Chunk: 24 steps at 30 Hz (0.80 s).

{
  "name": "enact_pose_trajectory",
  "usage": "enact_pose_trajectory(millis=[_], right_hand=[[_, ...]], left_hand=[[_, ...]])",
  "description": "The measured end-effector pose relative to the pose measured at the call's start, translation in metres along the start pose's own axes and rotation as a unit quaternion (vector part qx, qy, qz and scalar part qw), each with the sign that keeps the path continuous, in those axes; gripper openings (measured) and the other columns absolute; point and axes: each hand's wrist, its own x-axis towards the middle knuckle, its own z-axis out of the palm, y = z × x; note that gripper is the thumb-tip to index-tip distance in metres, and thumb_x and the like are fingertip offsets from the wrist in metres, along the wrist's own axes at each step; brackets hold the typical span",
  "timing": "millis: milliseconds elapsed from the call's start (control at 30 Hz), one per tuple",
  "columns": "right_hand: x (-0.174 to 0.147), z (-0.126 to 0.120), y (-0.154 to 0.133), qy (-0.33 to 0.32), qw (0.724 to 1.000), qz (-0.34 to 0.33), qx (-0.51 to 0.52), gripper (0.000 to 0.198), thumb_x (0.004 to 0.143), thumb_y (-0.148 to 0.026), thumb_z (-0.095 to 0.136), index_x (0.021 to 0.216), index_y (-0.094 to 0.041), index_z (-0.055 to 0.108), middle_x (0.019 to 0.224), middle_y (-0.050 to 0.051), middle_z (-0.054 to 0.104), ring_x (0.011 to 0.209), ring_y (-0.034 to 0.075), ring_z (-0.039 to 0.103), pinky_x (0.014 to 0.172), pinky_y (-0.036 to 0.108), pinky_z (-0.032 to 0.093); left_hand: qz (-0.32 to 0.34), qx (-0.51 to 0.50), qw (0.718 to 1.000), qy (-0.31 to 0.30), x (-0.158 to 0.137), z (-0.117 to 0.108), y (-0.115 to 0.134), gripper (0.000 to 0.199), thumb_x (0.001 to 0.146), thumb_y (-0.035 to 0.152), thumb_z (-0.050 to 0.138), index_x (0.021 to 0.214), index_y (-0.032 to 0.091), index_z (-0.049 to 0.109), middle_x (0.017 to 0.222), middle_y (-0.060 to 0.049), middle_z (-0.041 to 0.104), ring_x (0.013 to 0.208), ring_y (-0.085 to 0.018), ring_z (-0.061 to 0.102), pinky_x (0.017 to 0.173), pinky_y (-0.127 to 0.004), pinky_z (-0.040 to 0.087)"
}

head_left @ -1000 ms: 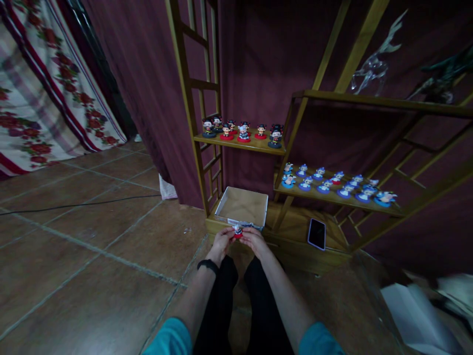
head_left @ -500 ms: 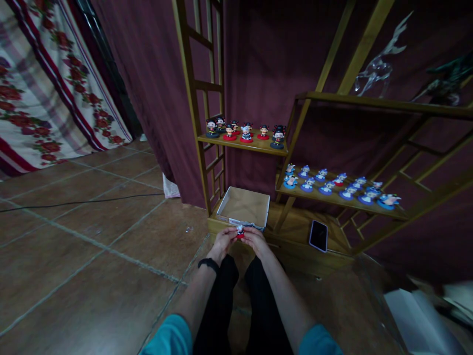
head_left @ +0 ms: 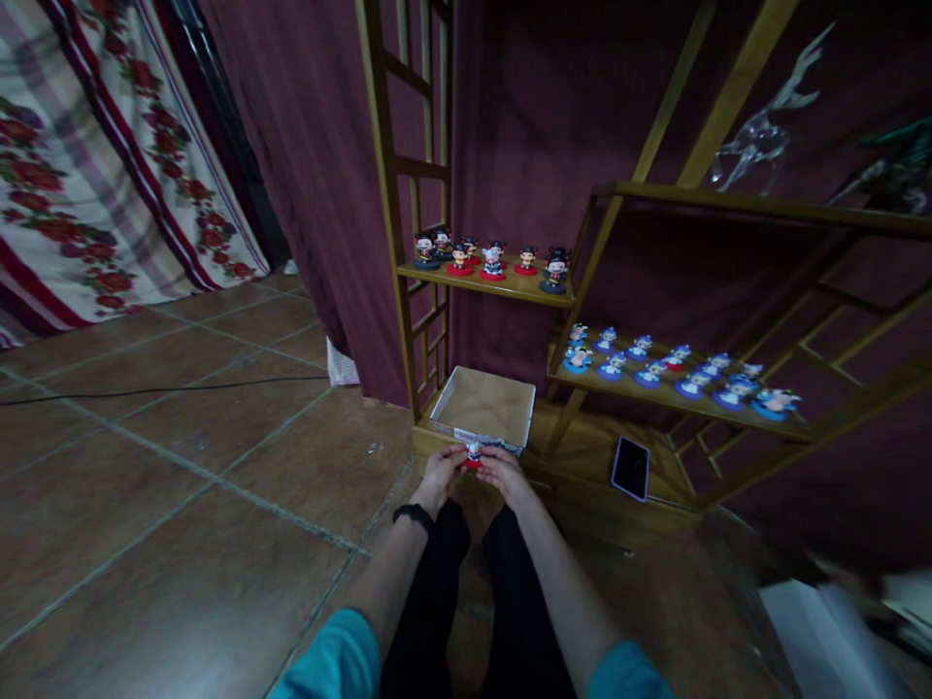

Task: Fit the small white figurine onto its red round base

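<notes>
Between my two hands is a small figurine (head_left: 474, 453) with a whitish top and a red base, held upright. My left hand (head_left: 443, 473) grips it from the left and my right hand (head_left: 504, 471) from the right, fingers closed on its sides. Just beyond them lies a shallow cardboard box (head_left: 486, 403) on the bottom board of a wooden shelf unit. Above the box, a small shelf (head_left: 510, 288) carries several figurines with red or black bases. Several bluish figurines (head_left: 650, 373) stand on the lower right shelf (head_left: 618, 385).
A phone (head_left: 630, 468) lies on the bottom board to the right. The upper right shelf holds a clear glass deer (head_left: 757, 146) and a dark green ornament (head_left: 899, 170). A black cable (head_left: 160, 389) crosses the tiled floor at left. A white object (head_left: 822, 631) is at lower right.
The view has shifted slightly, so the shelves sit a little further right. Both hands keep their hold on the figurine with hardly any movement.
</notes>
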Motion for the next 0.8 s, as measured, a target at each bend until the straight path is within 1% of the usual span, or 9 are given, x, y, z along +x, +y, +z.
enact_pose_trajectory(millis=[233,467,800], right_hand=[[-0.0005,0.001,0.0001,0.001,1.0,0.007,-0.01,0.027,0.06,-0.026,0.069,0.085,-0.02,0.059,0.068,0.0,0.065,0.061,0.011,0.06,0.066,0.028,0.049],[0.0002,0.0005,0.001,-0.002,1.0,0.009,-0.015,0.03,0.058,-0.028,0.07,0.084,-0.02,0.058,0.07,0.0,0.065,0.059,0.01,0.059,0.065,0.027,0.049],[0.0018,0.0008,0.0016,0.02,1.0,0.007,-0.005,0.026,0.06,-0.027,0.068,0.083,-0.019,0.06,0.067,0.001,0.065,0.059,0.012,0.06,0.066,0.03,0.049]], left_hand=[[0.003,0.002,1.0,-0.007,0.0017,-0.0022,-0.0019,0.013,0.062,0.009,0.068,0.074,0.011,0.064,0.066,-0.005,0.064,0.054,-0.008,0.057,0.052,-0.017,0.042],[0.002,0.006,1.0,0.004,0.0054,-0.0036,-0.0047,0.01,0.062,0.012,0.069,0.071,0.01,0.064,0.063,-0.004,0.062,0.051,-0.007,0.055,0.049,-0.017,0.04],[-0.012,0.001,1.0,-0.005,-0.0013,0.001,0.0022,0.012,0.061,0.01,0.071,0.07,0.01,0.064,0.063,-0.005,0.063,0.053,-0.008,0.057,0.053,-0.019,0.042]])
